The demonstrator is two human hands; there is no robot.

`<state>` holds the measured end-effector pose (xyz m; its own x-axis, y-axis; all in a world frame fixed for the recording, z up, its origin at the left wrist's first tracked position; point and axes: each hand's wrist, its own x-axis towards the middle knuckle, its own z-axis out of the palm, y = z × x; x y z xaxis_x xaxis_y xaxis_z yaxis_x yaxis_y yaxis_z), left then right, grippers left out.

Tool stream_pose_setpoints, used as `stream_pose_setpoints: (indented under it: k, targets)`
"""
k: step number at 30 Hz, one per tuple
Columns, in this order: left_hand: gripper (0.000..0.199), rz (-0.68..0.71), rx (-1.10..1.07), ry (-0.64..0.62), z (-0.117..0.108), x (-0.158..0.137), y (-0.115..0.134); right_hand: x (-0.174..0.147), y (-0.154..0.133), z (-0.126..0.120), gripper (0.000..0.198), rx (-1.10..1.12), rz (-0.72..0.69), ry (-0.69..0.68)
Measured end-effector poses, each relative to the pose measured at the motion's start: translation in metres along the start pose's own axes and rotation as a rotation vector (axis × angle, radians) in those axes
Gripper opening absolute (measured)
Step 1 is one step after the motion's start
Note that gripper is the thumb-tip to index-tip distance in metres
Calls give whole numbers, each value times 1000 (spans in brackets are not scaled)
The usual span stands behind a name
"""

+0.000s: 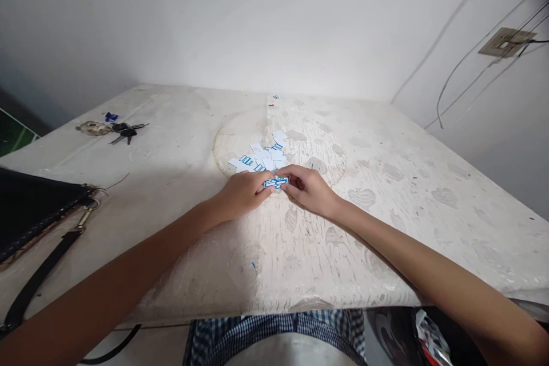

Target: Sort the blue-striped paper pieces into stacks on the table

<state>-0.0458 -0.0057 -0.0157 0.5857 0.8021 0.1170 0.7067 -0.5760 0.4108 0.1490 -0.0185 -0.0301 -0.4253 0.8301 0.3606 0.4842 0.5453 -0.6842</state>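
Note:
Both of my hands meet over the middle of the table. Between them is a small white paper piece with blue printed lines (275,183). My left hand (244,191) pinches its left end between thumb and fingers. On the other side, my right hand (311,189) grips its right end the same way. Just beyond my fingers lies a loose pile of white paper pieces (259,154), some with blue marks and some plain. My fingertips hide the near edge of that pile.
A plastic-covered table (180,251) spreads below. Keys (124,131) lie at the left back, near a black bag (38,211) with a strap. Blue paper slivers (253,265) lie nearer me. An outlet (506,43) with hanging wires is on the right wall.

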Motion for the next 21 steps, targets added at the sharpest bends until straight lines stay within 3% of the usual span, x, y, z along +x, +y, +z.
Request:
stream_pose_setpoints:
  k: [15,21]
  targets:
    - [21,170,196,68,5,0,-3,-2,-3,5,21,81,-7,39]
    - [18,176,237,135,7,-1,-4,7,4,-3,20,70,53,211]
